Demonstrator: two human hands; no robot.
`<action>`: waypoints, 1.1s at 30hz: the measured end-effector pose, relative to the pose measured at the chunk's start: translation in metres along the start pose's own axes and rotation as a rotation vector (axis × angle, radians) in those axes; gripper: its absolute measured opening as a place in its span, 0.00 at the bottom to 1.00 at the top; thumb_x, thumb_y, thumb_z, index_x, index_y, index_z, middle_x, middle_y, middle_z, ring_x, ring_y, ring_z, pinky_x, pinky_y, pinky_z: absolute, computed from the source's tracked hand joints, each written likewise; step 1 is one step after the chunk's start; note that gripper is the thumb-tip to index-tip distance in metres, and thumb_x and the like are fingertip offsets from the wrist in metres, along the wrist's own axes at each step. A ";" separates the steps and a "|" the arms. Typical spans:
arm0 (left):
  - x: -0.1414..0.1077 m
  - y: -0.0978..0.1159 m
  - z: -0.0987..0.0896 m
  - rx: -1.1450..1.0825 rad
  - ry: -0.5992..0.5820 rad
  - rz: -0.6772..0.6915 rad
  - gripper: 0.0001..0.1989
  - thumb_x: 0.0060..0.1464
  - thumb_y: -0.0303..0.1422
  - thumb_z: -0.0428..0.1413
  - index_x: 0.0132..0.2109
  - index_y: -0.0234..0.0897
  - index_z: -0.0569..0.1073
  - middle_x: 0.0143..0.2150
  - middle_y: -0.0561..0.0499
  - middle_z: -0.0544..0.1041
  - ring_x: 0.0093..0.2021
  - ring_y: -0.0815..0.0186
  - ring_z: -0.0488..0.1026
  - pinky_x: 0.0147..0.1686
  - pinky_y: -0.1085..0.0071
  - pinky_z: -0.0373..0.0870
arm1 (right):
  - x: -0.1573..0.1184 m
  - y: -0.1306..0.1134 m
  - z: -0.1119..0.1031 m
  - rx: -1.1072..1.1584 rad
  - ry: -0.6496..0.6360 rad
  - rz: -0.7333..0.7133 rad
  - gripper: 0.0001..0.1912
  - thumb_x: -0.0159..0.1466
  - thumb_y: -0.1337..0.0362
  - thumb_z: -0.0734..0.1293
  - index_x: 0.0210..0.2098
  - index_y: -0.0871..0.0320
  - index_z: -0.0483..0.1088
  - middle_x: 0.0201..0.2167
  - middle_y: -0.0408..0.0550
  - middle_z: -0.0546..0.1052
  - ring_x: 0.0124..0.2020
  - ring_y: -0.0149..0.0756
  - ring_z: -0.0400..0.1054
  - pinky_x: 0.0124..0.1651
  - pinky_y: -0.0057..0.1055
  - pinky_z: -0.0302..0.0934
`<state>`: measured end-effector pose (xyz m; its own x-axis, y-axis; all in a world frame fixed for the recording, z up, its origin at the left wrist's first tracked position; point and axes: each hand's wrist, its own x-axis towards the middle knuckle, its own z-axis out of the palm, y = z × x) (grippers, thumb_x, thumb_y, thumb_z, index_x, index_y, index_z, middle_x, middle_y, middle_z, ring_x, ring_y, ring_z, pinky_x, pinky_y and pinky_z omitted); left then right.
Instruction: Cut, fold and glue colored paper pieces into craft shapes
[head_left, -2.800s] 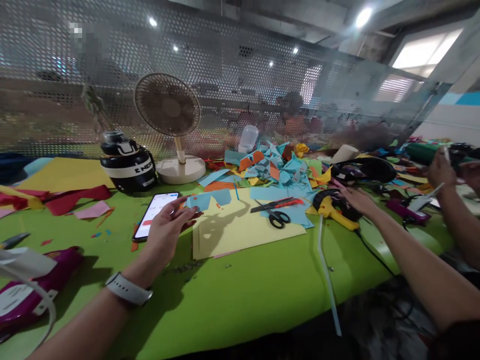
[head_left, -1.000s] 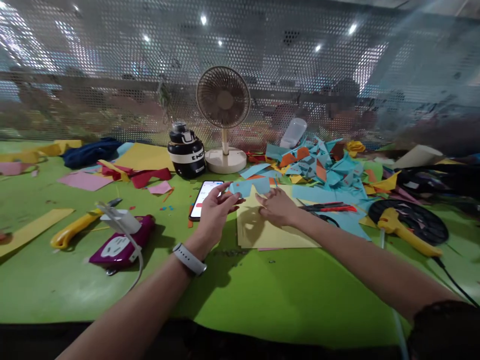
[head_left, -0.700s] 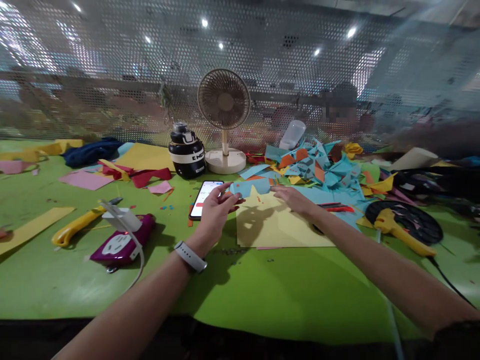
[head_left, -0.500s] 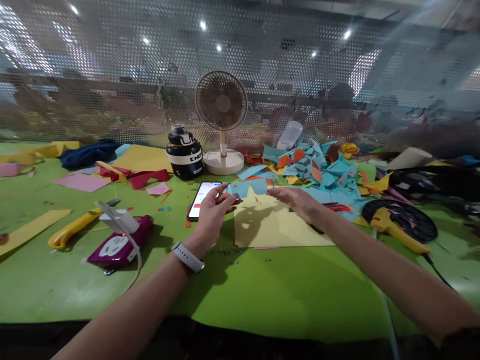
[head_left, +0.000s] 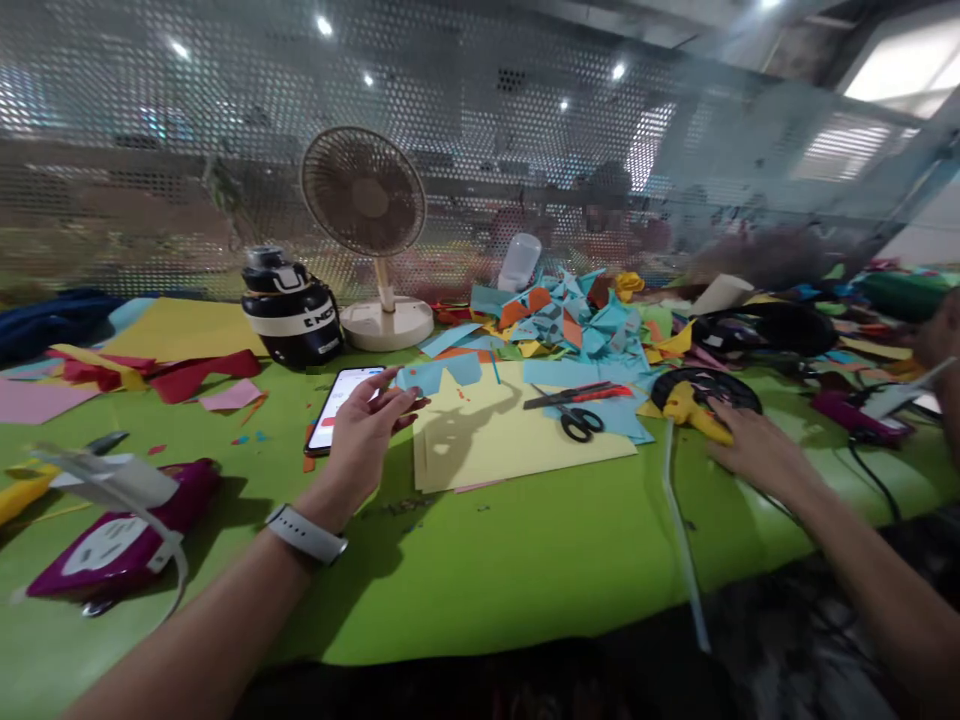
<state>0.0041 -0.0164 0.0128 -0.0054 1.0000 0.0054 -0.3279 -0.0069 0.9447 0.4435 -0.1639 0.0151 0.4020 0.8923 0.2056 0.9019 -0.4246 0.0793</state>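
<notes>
My left hand [head_left: 369, 432], with a pale watch strap at the wrist, pinches the left end of a light blue paper strip [head_left: 450, 374]. The strip hangs over yellow paper sheets [head_left: 517, 440] and has a notched lower edge. To the right, my right hand [head_left: 765, 455] has its fingers and thumb around the handle end of a yellow glue gun [head_left: 697, 414]. The gun lies on a round black tray [head_left: 739, 388], and a clear glue stick [head_left: 682, 540] sticks out from it toward the front edge. Black-handled scissors [head_left: 577, 422] lie open on the sheets.
A phone [head_left: 330, 415] lies behind my left hand. At the back stand a black bottle [head_left: 292, 325] and a fan [head_left: 386, 325]. Blue paper scraps [head_left: 581, 320] are heaped to their right. A purple power strip [head_left: 120, 545] sits at left; a person's arm [head_left: 946, 345] shows far right.
My right hand has left the strip and moved right onto the glue gun, uncovering the scissors. My left hand still holds the strip. The view has turned right.
</notes>
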 end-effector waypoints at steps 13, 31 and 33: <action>0.000 0.001 0.000 0.047 0.019 -0.029 0.23 0.38 0.32 0.67 0.45 0.39 0.73 0.31 0.53 0.79 0.31 0.66 0.79 0.30 0.74 0.71 | 0.001 -0.021 -0.031 1.270 0.126 0.405 0.07 0.53 0.64 0.65 0.33 0.52 0.67 0.27 0.45 0.71 0.30 0.38 0.68 0.35 0.35 0.70; -0.003 0.003 0.000 0.056 0.004 -0.043 0.24 0.37 0.33 0.68 0.44 0.39 0.74 0.31 0.52 0.80 0.32 0.64 0.79 0.31 0.72 0.72 | -0.009 -0.031 -0.013 1.247 -0.143 0.431 0.08 0.54 0.56 0.65 0.25 0.53 0.67 0.16 0.45 0.69 0.21 0.39 0.67 0.25 0.36 0.67; -0.003 0.004 0.001 0.054 0.008 -0.048 0.25 0.36 0.33 0.68 0.45 0.39 0.74 0.30 0.53 0.80 0.32 0.64 0.79 0.30 0.73 0.72 | -0.011 -0.023 -0.016 1.053 -0.103 0.455 0.08 0.52 0.57 0.67 0.23 0.54 0.68 0.15 0.45 0.69 0.22 0.42 0.68 0.27 0.37 0.66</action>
<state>0.0034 -0.0196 0.0166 0.0019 0.9991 -0.0428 -0.2761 0.0417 0.9602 0.4159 -0.1668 0.0266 0.6913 0.7183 -0.0783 0.3356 -0.4152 -0.8455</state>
